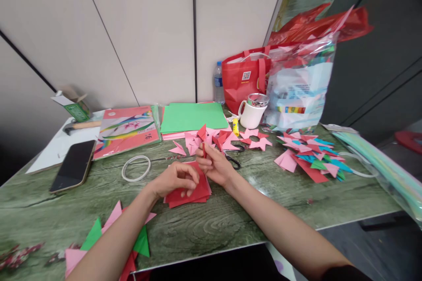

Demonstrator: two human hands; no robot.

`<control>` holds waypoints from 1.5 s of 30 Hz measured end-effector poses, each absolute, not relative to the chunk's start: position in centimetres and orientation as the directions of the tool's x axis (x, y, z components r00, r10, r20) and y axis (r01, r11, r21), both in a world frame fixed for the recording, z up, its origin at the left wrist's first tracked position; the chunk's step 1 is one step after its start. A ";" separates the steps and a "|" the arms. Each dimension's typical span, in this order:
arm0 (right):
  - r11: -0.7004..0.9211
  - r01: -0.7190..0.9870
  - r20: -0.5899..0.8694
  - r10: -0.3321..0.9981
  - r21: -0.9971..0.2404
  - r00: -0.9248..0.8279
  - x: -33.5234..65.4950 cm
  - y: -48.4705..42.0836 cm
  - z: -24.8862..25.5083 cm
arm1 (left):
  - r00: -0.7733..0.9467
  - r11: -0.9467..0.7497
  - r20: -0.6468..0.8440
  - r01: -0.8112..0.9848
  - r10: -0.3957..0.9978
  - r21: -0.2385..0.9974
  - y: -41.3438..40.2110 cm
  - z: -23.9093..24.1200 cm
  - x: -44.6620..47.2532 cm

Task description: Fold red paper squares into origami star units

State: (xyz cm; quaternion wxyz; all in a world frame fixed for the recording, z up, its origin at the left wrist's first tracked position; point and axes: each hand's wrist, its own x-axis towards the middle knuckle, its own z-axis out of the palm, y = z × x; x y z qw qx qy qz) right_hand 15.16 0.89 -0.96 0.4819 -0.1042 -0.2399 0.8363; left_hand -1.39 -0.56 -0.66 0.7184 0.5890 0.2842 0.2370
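My left hand point(176, 178) rests curled on a small stack of red paper squares point(189, 193) on the green wood-grain table point(231, 215), fingertips pinching at the top sheet. My right hand point(214, 164) is just right of the stack, its fingers pinched on a small folded red paper piece point(204, 151) held upright. A heap of folded pink and red paper pieces point(211, 138) lies just behind both hands. Black scissors point(234, 160) lie partly hidden behind my right hand.
A phone point(73, 165), a white ring point(136, 168) and a coloured-paper pack point(127, 131) lie left. Green sheets point(193, 116), a glue stick point(235, 127), a white mug point(253, 112), a bottle point(218, 82), red bag point(244, 77) and plastic bag point(298, 92) stand behind. Folded pieces lie right point(310, 158) and near-left point(112, 232).
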 end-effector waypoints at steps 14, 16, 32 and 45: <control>-0.261 -0.679 0.040 0.918 -0.686 -0.394 14.9 0.5 -1.3 | 0.477 0.150 -0.064 -0.145 0.877 0.978 -0.3 -0.8 -1.0; -0.235 -0.641 0.018 0.932 -0.731 -0.363 14.8 0.6 -1.5 | 0.458 0.136 -0.060 -0.134 0.887 0.982 -0.2 -0.9 -1.0; 0.161 -0.258 0.129 0.982 -0.953 0.137 15.0 1.7 -3.3 | 0.380 -0.491 0.315 0.598 0.870 0.634 0.4 -2.5 -0.9; 0.350 -0.400 0.433 0.890 -0.847 -0.139 14.2 -2.1 4.0 | 0.361 -0.498 0.345 0.584 0.867 0.641 0.7 -3.5 -1.1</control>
